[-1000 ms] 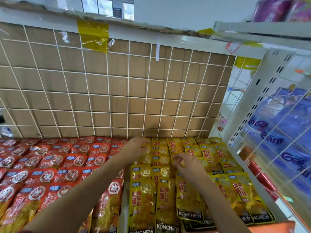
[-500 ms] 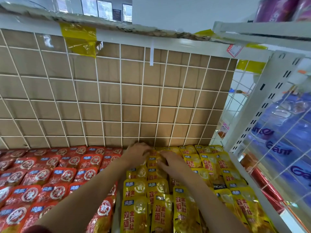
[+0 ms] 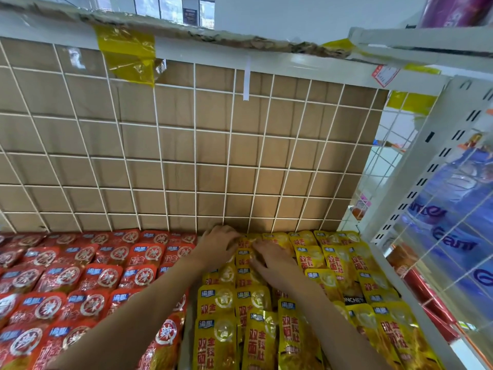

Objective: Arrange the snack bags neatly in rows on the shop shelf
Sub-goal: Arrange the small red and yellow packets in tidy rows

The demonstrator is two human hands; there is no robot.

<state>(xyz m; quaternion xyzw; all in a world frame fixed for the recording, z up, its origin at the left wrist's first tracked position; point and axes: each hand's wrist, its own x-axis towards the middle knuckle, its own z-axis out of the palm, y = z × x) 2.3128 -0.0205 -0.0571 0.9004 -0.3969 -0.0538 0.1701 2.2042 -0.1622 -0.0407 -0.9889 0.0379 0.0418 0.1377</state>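
Left grip (image 3: pixel 218 245) and right grip (image 3: pixel 269 259) together on rearmost yellow snack bags (image 3: pixel 309 260); red snack bags (image 3: pixel 101 279) alongside

left hand (image 3: pixel 217 245) and right hand (image 3: pixel 269 259) cover the back yellow snack bags (image 3: pixel 309 256) under them, and the left fingertips fold out of sight, so can't tell if it pinches a bag or just presses. both forearms, the front yellow bags and the red snack bags (image 3: pixel 80 279) run off the bottom and left edges. price tag (image 3: pixel 385 74) print too small to read; blue packs (image 3: pixel 453 236) behind the side wire are blurred, lettering cut by the right edge.
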